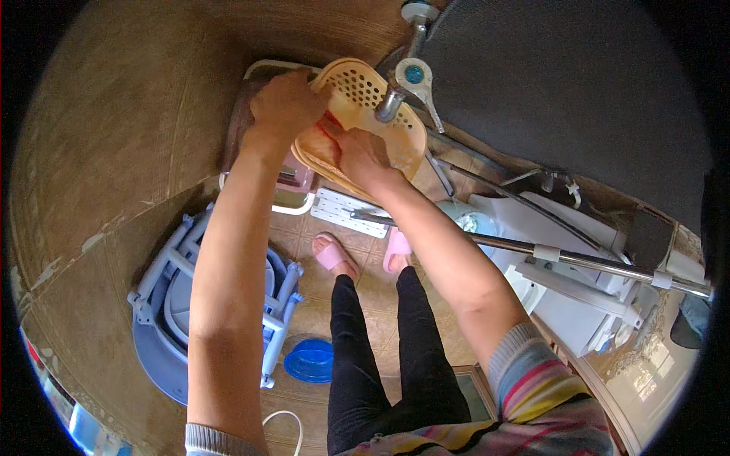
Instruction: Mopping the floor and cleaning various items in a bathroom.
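Note:
A yellow perforated plastic basket (421,139) is tilted beneath a metal faucet (412,74) in the upper middle. My left hand (291,102) is at the basket's left rim, fingers bent; it is blurred, and whether it grips the rim cannot be told. Inside the basket, my right hand (365,154) closes on a reddish cloth-like item (331,124), part of which lies under the fingers. The faucet's spout points down into the basket just right of both hands. The bottom of the basket looks wet.
A white slotted board (342,208) lies below the basket, by a pinkish container (295,174). A metal pole (599,267) crosses at right, above a bucket (485,219) and a white toilet (524,288). Folded blue plastic tubs (154,342) and a blue basin (311,362) stand at lower left.

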Motion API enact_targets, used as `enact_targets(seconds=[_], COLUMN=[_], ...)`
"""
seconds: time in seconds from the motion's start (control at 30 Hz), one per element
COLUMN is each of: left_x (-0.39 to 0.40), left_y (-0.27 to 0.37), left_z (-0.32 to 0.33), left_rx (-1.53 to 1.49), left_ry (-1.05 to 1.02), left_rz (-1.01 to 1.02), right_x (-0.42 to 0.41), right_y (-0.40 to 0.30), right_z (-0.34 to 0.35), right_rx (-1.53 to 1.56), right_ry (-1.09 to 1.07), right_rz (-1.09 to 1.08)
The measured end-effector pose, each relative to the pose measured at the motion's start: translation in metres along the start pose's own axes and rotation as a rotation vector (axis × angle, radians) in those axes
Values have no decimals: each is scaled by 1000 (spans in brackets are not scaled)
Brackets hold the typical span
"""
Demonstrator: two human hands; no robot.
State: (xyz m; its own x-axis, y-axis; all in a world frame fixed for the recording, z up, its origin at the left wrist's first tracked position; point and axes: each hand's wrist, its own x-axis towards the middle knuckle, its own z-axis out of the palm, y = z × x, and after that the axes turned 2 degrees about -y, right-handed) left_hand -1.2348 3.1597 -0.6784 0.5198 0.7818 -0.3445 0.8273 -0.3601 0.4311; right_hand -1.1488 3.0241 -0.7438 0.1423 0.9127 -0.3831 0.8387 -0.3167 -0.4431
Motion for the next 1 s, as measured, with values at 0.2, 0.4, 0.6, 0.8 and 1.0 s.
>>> enact_targets(seconds=[0.2, 0.4, 0.6, 0.8, 1.0], left_x=[-42, -87, -93, -103, -112], left_y=[-28, -17, 12, 8, -4], left_z=[56, 78, 83, 83, 113], left_rx=[-189, -378, -294, -423, -550], left_ry=[-17, 27, 3, 33, 225], left_rz=[-135, -236, -297, -262, -158], right_x=[-7, -6, 14, 12, 12], right_y=[1, 42, 12, 35, 38], right_z=[-1, 7, 39, 28, 63], right_rx=[210, 570, 694, 602, 947], right_ry=[41, 315, 449, 280, 205], right_rz=[206, 543, 457, 432, 774])
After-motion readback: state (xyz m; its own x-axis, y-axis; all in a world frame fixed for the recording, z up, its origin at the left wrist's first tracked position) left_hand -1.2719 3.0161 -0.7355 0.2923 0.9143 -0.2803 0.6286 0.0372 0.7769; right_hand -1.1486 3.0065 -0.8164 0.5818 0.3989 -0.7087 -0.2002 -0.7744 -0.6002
